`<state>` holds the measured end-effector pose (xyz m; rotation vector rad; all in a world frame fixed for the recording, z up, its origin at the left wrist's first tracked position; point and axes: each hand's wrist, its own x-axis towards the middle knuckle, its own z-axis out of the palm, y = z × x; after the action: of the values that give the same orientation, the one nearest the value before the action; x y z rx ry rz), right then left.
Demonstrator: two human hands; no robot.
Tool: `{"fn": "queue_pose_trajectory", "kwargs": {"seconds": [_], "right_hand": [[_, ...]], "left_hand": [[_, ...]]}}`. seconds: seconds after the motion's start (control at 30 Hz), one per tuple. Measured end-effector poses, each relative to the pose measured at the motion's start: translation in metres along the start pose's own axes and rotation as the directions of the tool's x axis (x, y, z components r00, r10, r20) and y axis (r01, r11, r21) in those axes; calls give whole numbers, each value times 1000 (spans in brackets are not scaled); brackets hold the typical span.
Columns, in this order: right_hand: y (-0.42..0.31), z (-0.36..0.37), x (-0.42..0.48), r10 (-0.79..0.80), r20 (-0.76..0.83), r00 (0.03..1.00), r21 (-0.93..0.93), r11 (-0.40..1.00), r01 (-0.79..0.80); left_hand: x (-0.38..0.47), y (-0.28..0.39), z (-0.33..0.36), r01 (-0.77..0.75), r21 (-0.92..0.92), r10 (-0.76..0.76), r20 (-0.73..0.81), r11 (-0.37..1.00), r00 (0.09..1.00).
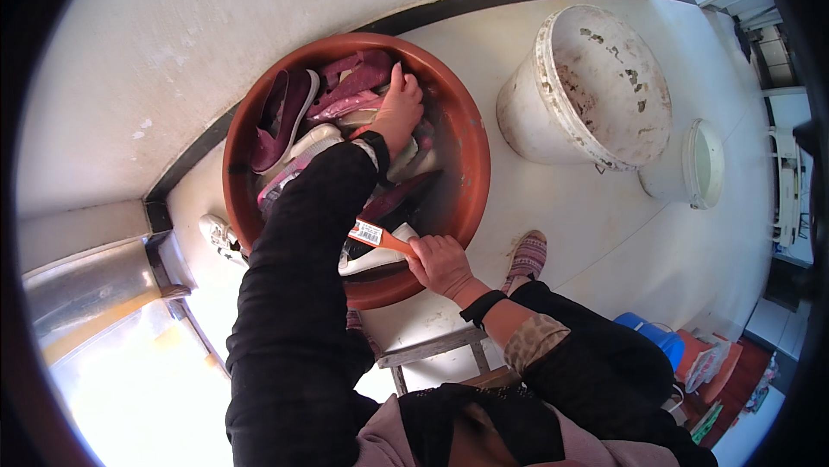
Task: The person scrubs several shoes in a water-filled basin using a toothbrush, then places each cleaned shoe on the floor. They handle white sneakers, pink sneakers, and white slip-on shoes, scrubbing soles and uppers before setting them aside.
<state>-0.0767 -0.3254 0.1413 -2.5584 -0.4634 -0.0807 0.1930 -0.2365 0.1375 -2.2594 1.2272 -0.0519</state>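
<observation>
A round reddish-brown plastic tub (476, 149) before me holds several shoes in cloudy water. My left hand (400, 107) is among the shoes at the tub's far side, its fingertips against a purple shoe (363, 75); whether it grips anything is unclear. My right hand (443, 263), at the near rim, is closed around an orange handle (392, 242) bearing a printed label. The handle's other end is hidden behind my left sleeve. To the left in the tub lies a dark maroon shoe (285, 117) with a white sole. Beneath the handle is a white shoe (375, 261).
Right of the tub stands a large, stained white bucket (550, 104), with a smaller white bucket (667, 169) beyond it. A white sneaker (220, 237) sits on the floor at left. The wall (162, 65) rises behind the tub. A wooden stool (431, 349) is near my legs.
</observation>
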Motion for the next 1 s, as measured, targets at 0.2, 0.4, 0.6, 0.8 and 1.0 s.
{"fn": "queue_pose_trajectory", "kwargs": {"seconds": [0.2,0.4,0.6,0.8,1.0], "right_hand": [[1,2,-2,-2,-33,999,12,1000,3],[-1,3,-1,-8,-36,999,27,1000,9],[-2,6,-1,-34,-43,998,3,999,35],[-4,9,0,-34,-3,999,-28,999,34],[-5,12,-1,-16,26,1000,-54,998,18]], "left_hand": [[-18,-56,-14,-31,-135,12,-137,990,991],[-93,-140,-47,63,-486,-335,-497,872,801],[-210,-116,-62,255,-756,-731,-395,602,556],[-301,-19,0,513,-833,-935,-15,207,353],[-321,53,49,494,-870,-831,285,-14,478]]}}
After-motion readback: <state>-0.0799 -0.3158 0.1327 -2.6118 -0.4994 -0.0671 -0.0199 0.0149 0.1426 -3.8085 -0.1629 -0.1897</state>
